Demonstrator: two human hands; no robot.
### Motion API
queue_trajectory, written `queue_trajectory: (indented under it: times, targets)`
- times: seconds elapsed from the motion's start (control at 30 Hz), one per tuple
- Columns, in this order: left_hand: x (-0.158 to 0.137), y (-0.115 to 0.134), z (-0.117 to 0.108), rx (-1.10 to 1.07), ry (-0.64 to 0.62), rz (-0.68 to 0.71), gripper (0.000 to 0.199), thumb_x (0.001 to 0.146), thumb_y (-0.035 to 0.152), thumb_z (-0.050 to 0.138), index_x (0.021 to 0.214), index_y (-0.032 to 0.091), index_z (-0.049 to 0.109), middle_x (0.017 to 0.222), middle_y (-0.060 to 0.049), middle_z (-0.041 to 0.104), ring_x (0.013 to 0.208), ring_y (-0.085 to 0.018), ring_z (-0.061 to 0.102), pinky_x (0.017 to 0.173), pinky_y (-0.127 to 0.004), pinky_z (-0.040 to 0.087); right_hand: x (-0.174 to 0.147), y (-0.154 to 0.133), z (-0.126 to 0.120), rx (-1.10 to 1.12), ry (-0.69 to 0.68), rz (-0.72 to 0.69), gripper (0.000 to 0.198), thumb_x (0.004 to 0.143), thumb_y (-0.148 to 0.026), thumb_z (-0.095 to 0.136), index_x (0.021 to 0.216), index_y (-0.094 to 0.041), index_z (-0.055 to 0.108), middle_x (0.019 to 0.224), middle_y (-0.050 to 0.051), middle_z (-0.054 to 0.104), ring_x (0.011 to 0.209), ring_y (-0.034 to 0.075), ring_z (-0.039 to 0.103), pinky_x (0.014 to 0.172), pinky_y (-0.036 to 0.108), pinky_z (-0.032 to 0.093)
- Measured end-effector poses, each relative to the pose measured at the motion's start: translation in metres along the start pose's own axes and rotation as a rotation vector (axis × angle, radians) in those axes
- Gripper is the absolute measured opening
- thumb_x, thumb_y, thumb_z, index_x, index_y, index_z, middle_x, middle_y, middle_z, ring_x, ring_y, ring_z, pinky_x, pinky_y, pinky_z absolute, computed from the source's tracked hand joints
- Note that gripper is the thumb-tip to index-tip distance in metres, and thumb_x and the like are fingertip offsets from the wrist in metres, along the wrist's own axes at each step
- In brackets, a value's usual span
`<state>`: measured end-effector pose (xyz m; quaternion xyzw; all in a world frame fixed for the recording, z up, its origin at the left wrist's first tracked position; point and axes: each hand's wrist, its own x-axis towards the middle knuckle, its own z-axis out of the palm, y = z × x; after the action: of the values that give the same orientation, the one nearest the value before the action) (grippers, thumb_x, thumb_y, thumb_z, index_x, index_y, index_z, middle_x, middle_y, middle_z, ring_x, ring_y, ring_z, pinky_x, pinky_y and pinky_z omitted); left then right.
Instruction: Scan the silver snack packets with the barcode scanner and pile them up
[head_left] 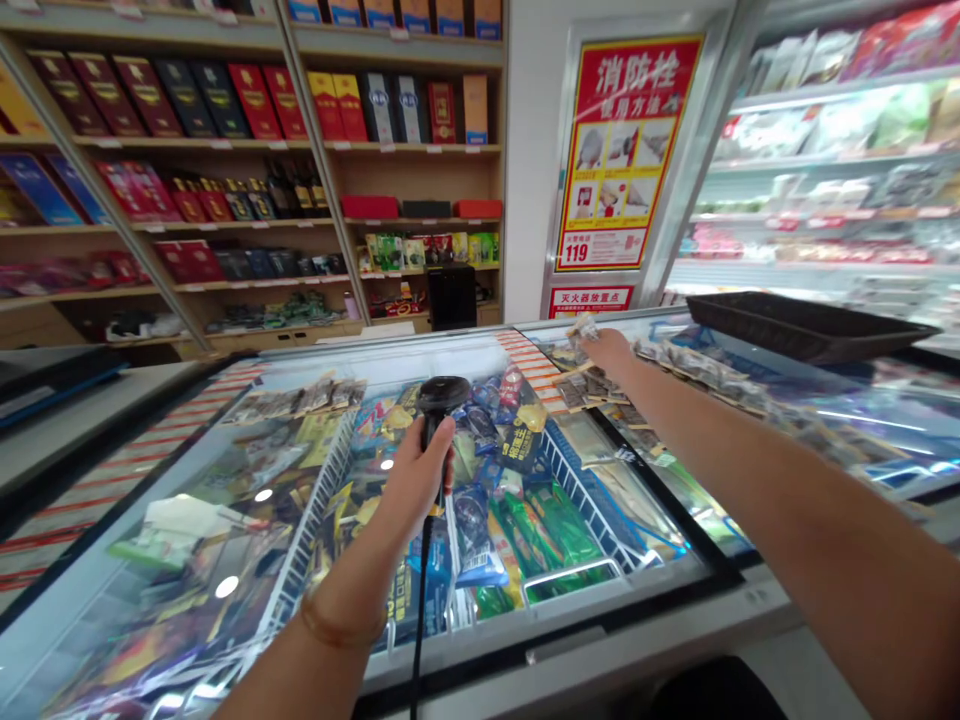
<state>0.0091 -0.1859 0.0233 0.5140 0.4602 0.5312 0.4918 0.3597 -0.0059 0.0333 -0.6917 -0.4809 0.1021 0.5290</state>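
A black handheld barcode scanner is gripped by its handle in my left hand, its cable hanging down over the freezer's front edge. My right hand reaches far forward and pinches a small packet with brownish contents. Just below that hand, more small packets lie on the freezer's glass top. A further row of such packets runs off to the right, and another group rests on the glass at the left.
The chest freezer holds bagged frozen goods in white wire baskets. A black tray sits at the back right. Behind are shelves of boxes, a red poster and a lit refrigerated display.
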Motion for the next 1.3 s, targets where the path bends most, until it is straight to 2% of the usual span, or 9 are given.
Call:
queue_trajectory:
  times: [0.07, 0.13, 0.27, 0.37, 0.53, 0.7, 0.83, 1.13, 1.3]
  targets:
    - [-0.001, 0.001, 0.000, -0.007, -0.018, 0.004, 0.048, 0.080, 0.065, 0.070, 0.091, 0.023, 0.049, 0.062, 0.009, 0.052, 0.041, -0.007, 0.044, 0.038, -0.019, 0.037, -0.021, -0.013, 0.027, 0.080, -0.089, 0.020, 0.013, 0.082, -0.030, 0.065, 0.082, -0.018, 0.065, 0.087, 0.013, 0.074, 0.095, 0.031, 0.073, 0.085, 0.047, 0.057]
    - [-0.002, 0.001, 0.000, -0.005, -0.043, -0.005, 0.048, 0.080, 0.065, 0.070, 0.091, 0.023, 0.049, 0.062, 0.009, 0.052, 0.040, -0.007, 0.045, 0.038, -0.020, 0.037, -0.048, -0.026, 0.058, 0.206, -0.194, 0.029, 0.018, 0.085, -0.032, 0.062, 0.095, -0.019, 0.068, 0.088, 0.006, 0.076, 0.084, 0.021, 0.073, 0.078, 0.036, 0.058]
    - [-0.001, -0.002, 0.000, 0.052, -0.086, -0.024, 0.052, 0.077, 0.069, 0.070, 0.086, 0.024, 0.047, 0.060, 0.009, 0.051, 0.038, -0.008, 0.045, 0.036, -0.022, 0.038, -0.102, -0.046, 0.106, 0.696, -0.399, 0.164, 0.027, 0.076, -0.028, 0.070, 0.102, -0.019, 0.067, 0.082, 0.000, 0.075, 0.073, 0.016, 0.069, 0.072, 0.028, 0.056]
    - [0.001, -0.006, -0.001, 0.087, -0.115, -0.020, 0.050, 0.078, 0.067, 0.071, 0.086, 0.024, 0.048, 0.061, 0.008, 0.053, 0.037, -0.008, 0.045, 0.036, -0.022, 0.036, -0.123, -0.048, 0.122, 0.810, -0.493, 0.201, 0.031, 0.075, -0.031, 0.075, 0.103, -0.019, 0.066, 0.081, -0.001, 0.074, 0.070, 0.014, 0.068, 0.066, 0.024, 0.053]
    - [0.002, -0.012, 0.000, 0.105, -0.146, -0.051, 0.049, 0.079, 0.066, 0.071, 0.089, 0.023, 0.050, 0.060, 0.007, 0.053, 0.036, -0.008, 0.043, 0.036, -0.022, 0.034, -0.127, -0.040, 0.124, 0.928, -0.565, 0.231, 0.028, 0.081, -0.035, 0.075, 0.103, -0.021, 0.064, 0.084, -0.001, 0.076, 0.072, 0.014, 0.071, 0.071, 0.025, 0.056]
    - [-0.002, -0.011, 0.002, 0.131, -0.201, -0.090, 0.051, 0.079, 0.067, 0.070, 0.096, 0.022, 0.051, 0.062, 0.008, 0.052, 0.039, -0.009, 0.044, 0.037, -0.022, 0.036, -0.122, -0.037, 0.124, 0.970, -0.562, 0.269, 0.021, 0.086, -0.032, 0.073, 0.102, -0.023, 0.064, 0.084, 0.000, 0.078, 0.079, 0.017, 0.075, 0.080, 0.030, 0.059]
    - [-0.003, -0.010, 0.002, 0.139, -0.203, -0.098, 0.052, 0.078, 0.068, 0.070, 0.092, 0.023, 0.049, 0.063, 0.008, 0.052, 0.039, -0.008, 0.044, 0.037, -0.022, 0.036, -0.121, -0.036, 0.126, 0.988, -0.570, 0.272, 0.020, 0.087, -0.032, 0.072, 0.104, -0.024, 0.066, 0.090, 0.002, 0.080, 0.085, 0.020, 0.077, 0.084, 0.034, 0.059]
    - [-0.001, -0.015, 0.002, 0.140, -0.207, -0.092, 0.054, 0.077, 0.070, 0.071, 0.089, 0.023, 0.048, 0.064, 0.007, 0.052, 0.040, -0.008, 0.045, 0.037, -0.022, 0.037, -0.121, -0.034, 0.130, 0.958, -0.572, 0.186, 0.036, 0.080, -0.046, 0.079, 0.105, -0.024, 0.066, 0.099, 0.003, 0.079, 0.095, 0.022, 0.076, 0.089, 0.037, 0.059]
    - [0.001, -0.022, 0.002, 0.129, -0.207, -0.102, 0.055, 0.077, 0.072, 0.071, 0.092, 0.023, 0.050, 0.062, 0.008, 0.051, 0.038, -0.008, 0.043, 0.036, -0.022, 0.034, -0.121, -0.033, 0.130, 0.958, -0.583, 0.170, 0.040, 0.076, -0.048, 0.080, 0.103, -0.025, 0.065, 0.092, 0.003, 0.078, 0.091, 0.023, 0.076, 0.081, 0.035, 0.060]
